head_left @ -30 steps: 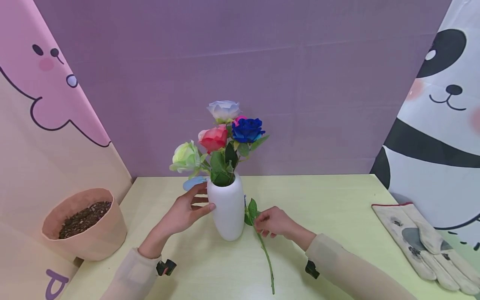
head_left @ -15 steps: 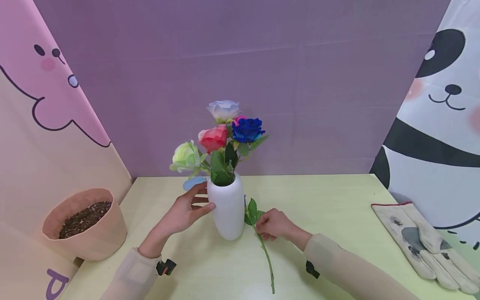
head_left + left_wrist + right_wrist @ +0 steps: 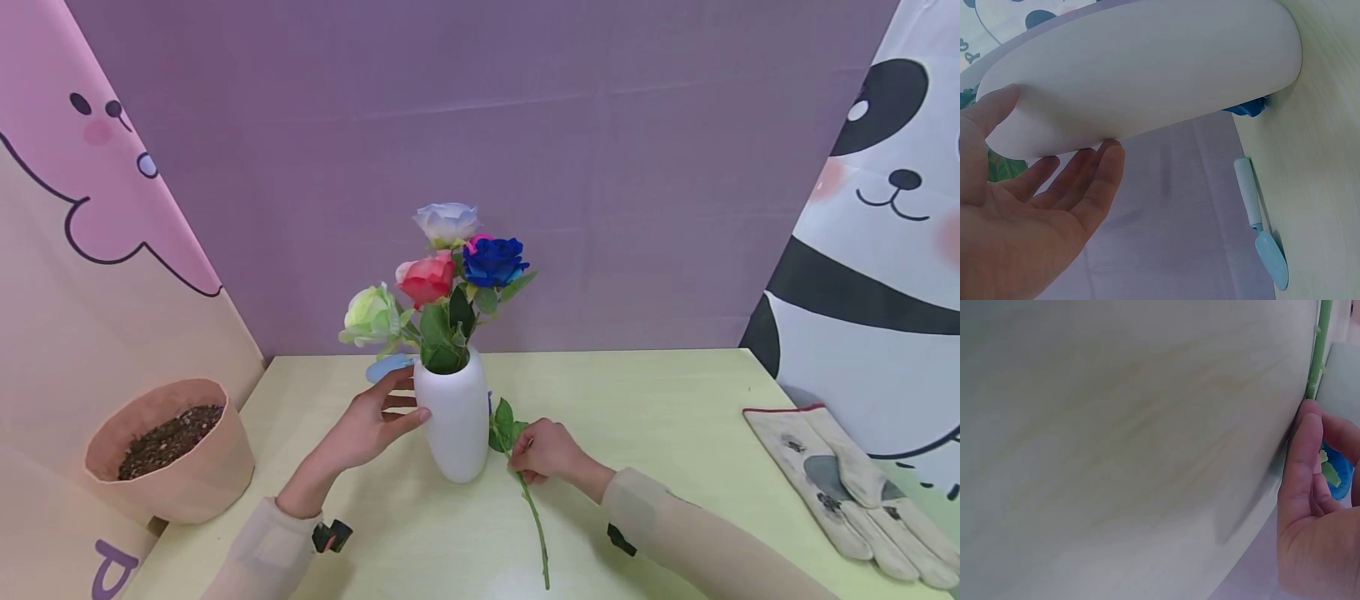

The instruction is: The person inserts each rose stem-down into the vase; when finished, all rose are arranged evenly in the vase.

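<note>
A white vase (image 3: pixel 453 421) stands upright on the table, filled with artificial roses: pale lilac, coral (image 3: pixel 426 278), dark blue (image 3: pixel 495 262) and light green (image 3: pixel 372 315). My left hand (image 3: pixel 375 423) holds the vase's upper left side, thumb in front and fingers round the back. To the right of the vase lies a loose blue rose, its green stem (image 3: pixel 537 525) pointing towards me. My right hand (image 3: pixel 549 450) pinches that stem just below the leaves (image 3: pixel 504 427). Most of its bloom (image 3: pixel 1337 472) hides behind the vase in the head view; blue petals show in both wrist views.
A light blue trowel (image 3: pixel 1263 225) lies behind the vase, partly covered by the left hand in the head view. At the left stands a peach pot (image 3: pixel 180 467) of soil. Work gloves (image 3: pixel 840 492) lie at the table's right edge. A purple cloth (image 3: pixel 637 183) hangs behind.
The fingers of my right hand have drawn together on the rose stem, and the hand has shifted slightly left. My left hand and the vase have stayed put.
</note>
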Demonstrator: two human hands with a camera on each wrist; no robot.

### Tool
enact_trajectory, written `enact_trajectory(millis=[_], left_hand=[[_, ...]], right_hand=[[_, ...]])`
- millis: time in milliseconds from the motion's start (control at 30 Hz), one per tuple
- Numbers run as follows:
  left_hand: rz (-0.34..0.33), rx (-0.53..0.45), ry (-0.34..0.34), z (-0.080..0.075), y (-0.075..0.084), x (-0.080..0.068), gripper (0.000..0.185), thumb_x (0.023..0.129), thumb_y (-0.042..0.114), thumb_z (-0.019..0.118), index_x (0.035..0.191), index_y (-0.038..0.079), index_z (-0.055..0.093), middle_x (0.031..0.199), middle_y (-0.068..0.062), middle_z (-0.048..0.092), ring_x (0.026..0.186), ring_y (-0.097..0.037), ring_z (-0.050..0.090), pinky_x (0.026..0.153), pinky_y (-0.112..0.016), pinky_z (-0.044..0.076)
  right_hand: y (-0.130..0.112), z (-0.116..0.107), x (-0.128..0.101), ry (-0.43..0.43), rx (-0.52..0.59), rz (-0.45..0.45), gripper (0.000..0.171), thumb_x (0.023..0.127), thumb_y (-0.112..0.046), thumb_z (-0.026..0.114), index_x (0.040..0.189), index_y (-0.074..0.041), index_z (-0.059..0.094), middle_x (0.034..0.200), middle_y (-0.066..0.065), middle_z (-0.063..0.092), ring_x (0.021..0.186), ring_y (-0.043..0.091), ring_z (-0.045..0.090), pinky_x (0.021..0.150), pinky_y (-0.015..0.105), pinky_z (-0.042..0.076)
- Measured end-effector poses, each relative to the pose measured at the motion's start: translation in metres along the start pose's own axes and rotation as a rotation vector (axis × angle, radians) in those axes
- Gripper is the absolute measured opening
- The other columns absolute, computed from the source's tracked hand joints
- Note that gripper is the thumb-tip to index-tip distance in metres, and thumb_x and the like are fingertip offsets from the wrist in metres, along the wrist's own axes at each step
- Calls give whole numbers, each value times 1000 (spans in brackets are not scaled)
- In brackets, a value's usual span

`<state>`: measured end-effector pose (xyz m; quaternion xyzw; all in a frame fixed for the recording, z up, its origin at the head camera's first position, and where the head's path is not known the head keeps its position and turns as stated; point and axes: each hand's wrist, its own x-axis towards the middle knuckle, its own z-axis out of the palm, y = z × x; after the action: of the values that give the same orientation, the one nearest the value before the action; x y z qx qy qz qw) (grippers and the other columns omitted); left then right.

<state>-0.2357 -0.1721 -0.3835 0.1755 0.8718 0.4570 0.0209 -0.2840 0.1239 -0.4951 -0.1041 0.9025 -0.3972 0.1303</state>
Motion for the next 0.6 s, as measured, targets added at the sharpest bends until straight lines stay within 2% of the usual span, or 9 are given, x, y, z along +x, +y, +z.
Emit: enact_trajectory(millis=[167, 333, 600], left_hand=[[2, -6, -2, 0, 0, 0, 69, 92, 38, 72, 151, 22, 38, 143, -7, 52, 128, -36, 59, 99, -42, 57], [0, -3, 1, 0, -1, 0, 69, 92, 38, 72, 150, 22, 38, 142, -7, 52, 127, -33, 60, 99, -42, 57], [-1, -9, -3, 0, -2, 1, 70, 92, 38, 72, 150, 22, 38, 143, -7, 52, 127, -32, 60, 98, -41, 58]], right_hand=[[0, -1, 1, 15, -41, -12, 19, 80, -15, 83, 68, -10, 68, 52, -1, 66, 46, 11, 64, 47, 26, 57], [-3, -4, 0, 13, -65, 13, 21, 80, -12, 81, 64, -9, 68, 51, 1, 66, 45, 13, 64, 47, 26, 57], [-6, -7, -1, -2, 5, 53, 9, 81, -8, 77, 73, -6, 73, 58, 5, 68, 50, 15, 67, 50, 28, 59]])
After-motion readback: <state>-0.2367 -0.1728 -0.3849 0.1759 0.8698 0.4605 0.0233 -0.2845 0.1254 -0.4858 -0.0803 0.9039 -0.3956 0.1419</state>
